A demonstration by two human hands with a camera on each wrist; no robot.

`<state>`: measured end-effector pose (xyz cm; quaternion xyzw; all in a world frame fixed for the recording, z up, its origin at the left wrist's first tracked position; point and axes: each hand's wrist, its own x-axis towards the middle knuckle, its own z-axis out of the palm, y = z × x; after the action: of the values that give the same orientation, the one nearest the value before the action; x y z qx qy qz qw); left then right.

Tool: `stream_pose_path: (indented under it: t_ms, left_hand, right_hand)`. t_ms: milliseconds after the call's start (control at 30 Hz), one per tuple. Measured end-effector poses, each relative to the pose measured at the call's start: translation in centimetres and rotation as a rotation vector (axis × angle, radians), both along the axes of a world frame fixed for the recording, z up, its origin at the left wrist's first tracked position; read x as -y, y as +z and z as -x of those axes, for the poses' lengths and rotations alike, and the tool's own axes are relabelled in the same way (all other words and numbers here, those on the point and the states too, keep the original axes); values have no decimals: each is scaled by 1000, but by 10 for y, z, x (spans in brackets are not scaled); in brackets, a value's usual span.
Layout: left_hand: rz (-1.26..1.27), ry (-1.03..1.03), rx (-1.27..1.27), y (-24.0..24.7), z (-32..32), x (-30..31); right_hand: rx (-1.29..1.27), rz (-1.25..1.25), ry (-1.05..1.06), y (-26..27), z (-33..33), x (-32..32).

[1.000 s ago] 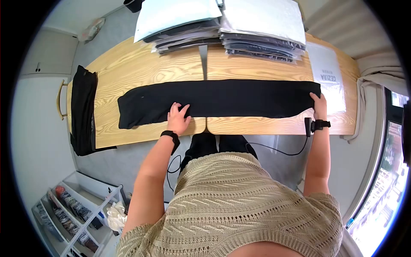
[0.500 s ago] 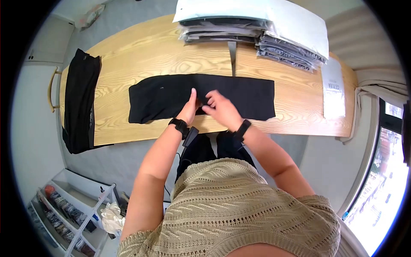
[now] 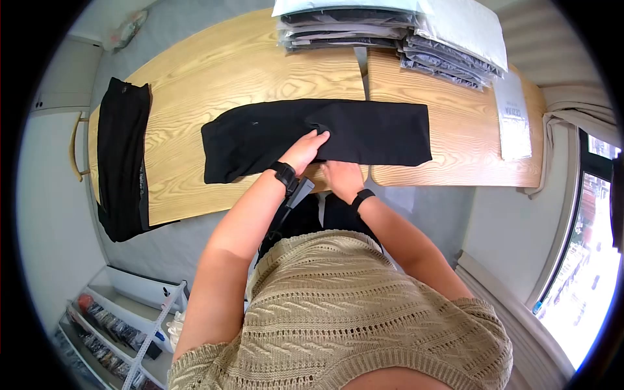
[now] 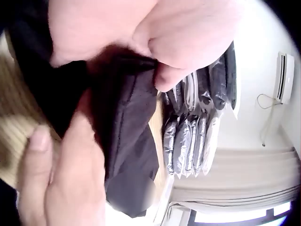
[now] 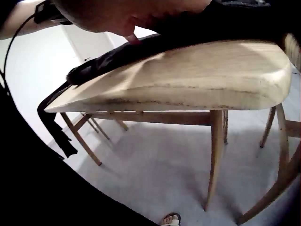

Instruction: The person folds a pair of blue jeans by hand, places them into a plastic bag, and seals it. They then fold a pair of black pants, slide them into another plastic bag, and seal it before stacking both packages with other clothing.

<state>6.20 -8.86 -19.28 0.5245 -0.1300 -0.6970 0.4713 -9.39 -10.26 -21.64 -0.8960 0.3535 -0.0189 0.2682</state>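
A folded pair of black trousers (image 3: 377,130) lies across the table in front of me, with a small light mark near its left end. My left hand (image 3: 304,151) is on the middle of its front edge and grips a fold of the cloth, puckering it by the thumb. In the left wrist view the thick folded edge (image 4: 127,108) runs from under that hand. Close beside it, my right hand (image 3: 344,179) is at the front edge, its fingertips partly hidden by the cloth. Its thumb stands apart from the fabric in the left wrist view.
Two stacks of bagged garments (image 3: 448,49) stand at the back of the wooden table (image 3: 208,71). A second black garment (image 3: 123,156) hangs over the left end. At right lies a clear printed bag (image 3: 513,123). A gap separates the two tabletops.
The trousers were long and stretched out; now they are doubled over to a shorter length. My right hand has come from the far right end to beside my left, then down to the front edge.
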Motion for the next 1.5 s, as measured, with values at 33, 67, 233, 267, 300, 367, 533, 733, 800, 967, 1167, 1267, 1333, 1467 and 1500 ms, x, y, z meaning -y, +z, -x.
stream_pose_path:
  t_ms: [33, 67, 233, 267, 300, 367, 533, 733, 800, 967, 1167, 1267, 1333, 1467, 1500]
  left_hand:
    - [5, -11, -9, -2, 0, -1]
    - [-17, 46, 8, -4, 2, -2]
    - [206, 207, 79, 53, -27, -31]
    - [191, 266, 154, 34, -43, -45]
    - [226, 310, 132, 53, -55, -59]
    - [148, 495, 133, 56, -83, -92]
    - [-354, 431, 613, -1, -141, -146]
    - [-204, 213, 1060, -36, -148, -131]
    - [-102, 315, 1063, -19, -139, -121]
    - [54, 540, 943, -10, -159, -138]
    - [-323, 222, 1237, -45, -184, -157]
    - [-228, 313, 1153, -51, -188, -155]
    - [-129, 376, 1125, -50, -189, -153]
    - [-137, 447, 1195, -56, -189, -156]
    - [-279, 386, 1274, -60, -191, -158]
  right_hand:
    - [-72, -42, -65, -1, -3, 3]
    - [-60, -45, -59, -2, -5, 4]
    - [-340, 147, -104, -10, -3, 3]
    - [-76, 510, -91, -30, 2, 1]
    - [-67, 506, -86, -23, 0, 3]
    - [-485, -62, -54, 2, -8, 11]
    - [-170, 205, -100, -18, 3, 2]
    - [-135, 215, -65, -39, 8, 3]
    - [-192, 302, -60, -42, 9, 1]
    - [-159, 315, -46, -41, 11, 0]
    - [-324, 268, -7, -36, 8, 3]
    - [-277, 306, -16, -40, 9, 3]
    - [-288, 309, -21, -36, 7, 3]
    - [-282, 249, -28, -35, 8, 2]
    - [-267, 276, -29, -34, 7, 3]
